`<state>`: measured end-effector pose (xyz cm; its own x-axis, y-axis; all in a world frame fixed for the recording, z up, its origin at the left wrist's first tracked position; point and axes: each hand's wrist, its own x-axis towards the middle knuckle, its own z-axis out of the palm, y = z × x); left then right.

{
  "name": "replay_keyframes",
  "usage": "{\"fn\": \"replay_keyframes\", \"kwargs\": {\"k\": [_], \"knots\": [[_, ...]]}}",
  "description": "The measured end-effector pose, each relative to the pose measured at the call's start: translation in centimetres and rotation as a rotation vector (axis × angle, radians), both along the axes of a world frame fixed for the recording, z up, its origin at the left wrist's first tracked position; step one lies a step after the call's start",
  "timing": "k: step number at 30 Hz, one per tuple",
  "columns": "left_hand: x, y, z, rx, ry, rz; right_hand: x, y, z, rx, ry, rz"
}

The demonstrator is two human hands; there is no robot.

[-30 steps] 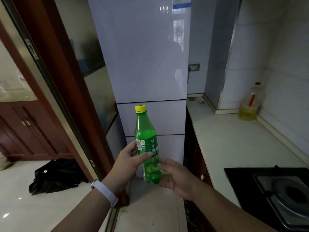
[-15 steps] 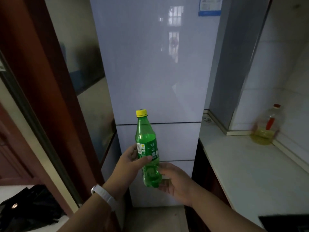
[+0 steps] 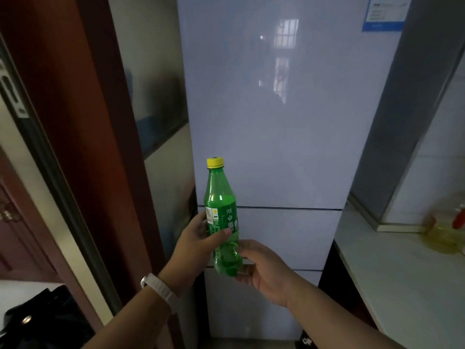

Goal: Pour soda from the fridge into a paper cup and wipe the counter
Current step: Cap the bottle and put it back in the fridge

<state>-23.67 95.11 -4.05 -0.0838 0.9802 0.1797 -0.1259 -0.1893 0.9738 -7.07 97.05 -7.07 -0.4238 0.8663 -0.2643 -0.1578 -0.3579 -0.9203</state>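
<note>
Now left hand (image 3: 198,241), right hand (image 3: 264,270) grip soda bottle (image 3: 221,205); fridge (image 3: 276,122) behind, counter (image 3: 402,285) right.

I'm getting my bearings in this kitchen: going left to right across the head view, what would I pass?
black bag → red-brown door frame → white wristband → green soda bottle → blue fridge label → oil bottle
</note>
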Motion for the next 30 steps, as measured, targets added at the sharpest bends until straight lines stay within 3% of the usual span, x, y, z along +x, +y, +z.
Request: {"fn": "replay_keyframes", "kwargs": {"k": [13,17,19,22,25,30], "knots": [[-4.4,7.3,2.5,0.022,-0.018,0.228,-4.7,10.0,3.1,0.066,-0.156,0.274],[-5.4,9.6,3.3,-0.001,-0.046,0.318,-6.0,14.2,4.6,0.276,-0.318,0.325],[-6.0,10.6,3.3,-0.021,-0.058,0.381,-6.3,16.9,5.1,0.510,-0.544,0.276],[-6.8,11.7,3.3,-0.039,-0.030,0.487,-7.3,21.0,5.8,1.105,-1.011,0.255],[-6.9,12.2,3.5,-0.055,-0.005,0.547,-9.4,24.4,7.0,1.752,-1.161,0.255],[-7.5,12.9,3.2,-0.090,0.000,0.618,-13.8,27.7,9.6,2.104,-1.385,0.366]]}}
